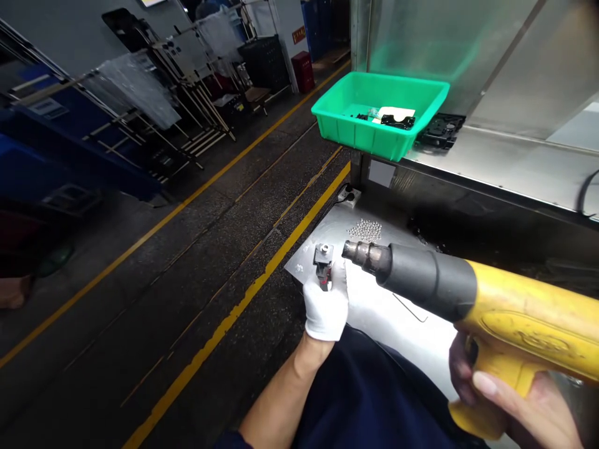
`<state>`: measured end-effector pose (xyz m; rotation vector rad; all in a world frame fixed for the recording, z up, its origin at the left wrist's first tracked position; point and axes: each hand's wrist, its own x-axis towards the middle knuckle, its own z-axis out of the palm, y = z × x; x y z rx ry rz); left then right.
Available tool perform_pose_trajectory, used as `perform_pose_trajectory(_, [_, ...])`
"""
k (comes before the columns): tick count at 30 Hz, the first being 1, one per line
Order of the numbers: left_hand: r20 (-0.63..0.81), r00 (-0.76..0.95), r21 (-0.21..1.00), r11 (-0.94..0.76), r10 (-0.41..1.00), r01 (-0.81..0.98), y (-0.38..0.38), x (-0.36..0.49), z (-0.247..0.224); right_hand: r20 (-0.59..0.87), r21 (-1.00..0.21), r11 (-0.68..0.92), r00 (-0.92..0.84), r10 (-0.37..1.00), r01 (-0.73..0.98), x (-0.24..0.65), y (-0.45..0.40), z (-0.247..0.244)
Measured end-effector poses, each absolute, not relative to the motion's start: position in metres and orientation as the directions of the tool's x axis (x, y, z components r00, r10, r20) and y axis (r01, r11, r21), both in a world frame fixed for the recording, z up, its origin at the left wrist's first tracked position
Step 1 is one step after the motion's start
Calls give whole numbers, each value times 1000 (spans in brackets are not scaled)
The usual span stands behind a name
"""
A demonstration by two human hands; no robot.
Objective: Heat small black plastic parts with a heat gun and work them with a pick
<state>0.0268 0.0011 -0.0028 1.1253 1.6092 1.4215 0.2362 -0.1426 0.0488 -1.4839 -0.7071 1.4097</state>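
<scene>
Heat gun point(524, 324): glossy yellow plastic body, matt black rubbery barrel point(430, 280), dull, discoloured metal nozzle point(365, 257). White cloth glove point(325, 308) — soft, matt weave — around a small metal part point(323, 254) with a dark plastic base. Green plastic tray point(374, 103) smooth, lightly glossy; stainless steel panel point(510, 168) behind it — satin sheen, faintly streaked.

We are in a factory workshop (an industrial one, plainly): yellow lane lines point(236, 310) mark the dark floor point(187, 293) at 12 o'clock, metal racks point(159, 81) stand at 10 o'clock, and a yellow heat gun point(515, 318) sits at 4 o'clock.
</scene>
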Motion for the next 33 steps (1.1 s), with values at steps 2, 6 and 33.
perform_pose_trajectory(2, [43, -367, 987, 17, 929, 158, 2, 25, -3, -424, -899, -391, 173, 889, -199, 235, -142, 50])
perform_pose_trajectory(6, [61, -360, 981, 10, 931, 192, 3, 22, -1, -413, -905, -379, 177, 894, -195, 232, -141, 51])
perform_pose_trajectory(33, [109, -398, 968, -6, 911, 251, 4, 24, 9, -416, -899, -380, 152, 897, -217, 238, -142, 43])
